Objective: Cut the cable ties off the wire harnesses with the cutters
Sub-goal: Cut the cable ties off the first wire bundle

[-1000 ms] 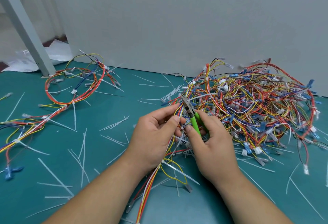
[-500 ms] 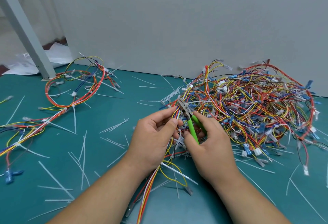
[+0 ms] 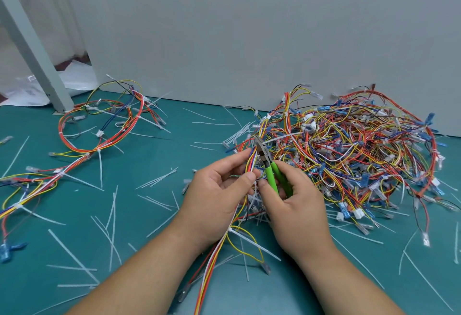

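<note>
Little has changed vs 0.5 s ago: your L hand [image 3: 217, 197] still pinches the harness [image 3: 250, 162] betw. thumb and fingers, and your R hand [image 3: 296, 207] is still wrapped round the cutters [image 3: 270, 168]. The nose sits at the same spot on the bundle. Both hands sit a touch lower in view.

The cutters point up and away from you, green handles a bit apart in your R palm, dark head against the far end of the held wires. Can't tell if the blades are biting anything. A white tie [image 3: 279, 137] runs right from the nose.

The harness is a red, yellow, white and blue bundle; it drops from your L hand toward you across the mat [image 3: 154, 155]. The big tangled pile [image 3: 354, 155] lies just right of your hands, by the wall [image 3: 249, 40]. Another looped harness lies far left. Cut ties [image 3: 113, 217] litter the mat.
</note>
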Motion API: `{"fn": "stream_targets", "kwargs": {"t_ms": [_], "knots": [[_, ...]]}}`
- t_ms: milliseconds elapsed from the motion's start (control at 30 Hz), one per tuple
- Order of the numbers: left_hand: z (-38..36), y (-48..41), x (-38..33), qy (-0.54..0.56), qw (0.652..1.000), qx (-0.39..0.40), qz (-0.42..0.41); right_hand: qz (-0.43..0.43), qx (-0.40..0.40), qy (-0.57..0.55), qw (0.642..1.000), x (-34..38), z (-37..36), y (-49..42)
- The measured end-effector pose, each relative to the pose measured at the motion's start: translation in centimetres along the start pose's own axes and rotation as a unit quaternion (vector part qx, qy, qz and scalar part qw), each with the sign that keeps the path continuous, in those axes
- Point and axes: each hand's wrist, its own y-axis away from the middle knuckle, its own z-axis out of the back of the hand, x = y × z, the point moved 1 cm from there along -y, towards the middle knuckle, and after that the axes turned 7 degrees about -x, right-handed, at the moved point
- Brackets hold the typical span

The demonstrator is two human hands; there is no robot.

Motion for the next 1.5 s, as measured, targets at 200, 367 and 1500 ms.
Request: {"fn": "stream_targets", "kwargs": {"t_ms": [200,367,1500], "knots": [[0.2,0.2,-0.1,-0.065,0.997,0.017,-0.04,-0.024,-0.016,-0.007,1.0,0.1,0.3,0.0],[0.4,0.0,0.1,-0.075,0.996,-0.012,-0.048,-0.049,-0.008,-0.018,0.999,0.7,0.1,0.1],[0.6,-0.1,0.0,-0.155,0.978,-0.032,-0.133,0.001,-0.011,0.059,0.998,1.4,0.8,-0.1]]}}
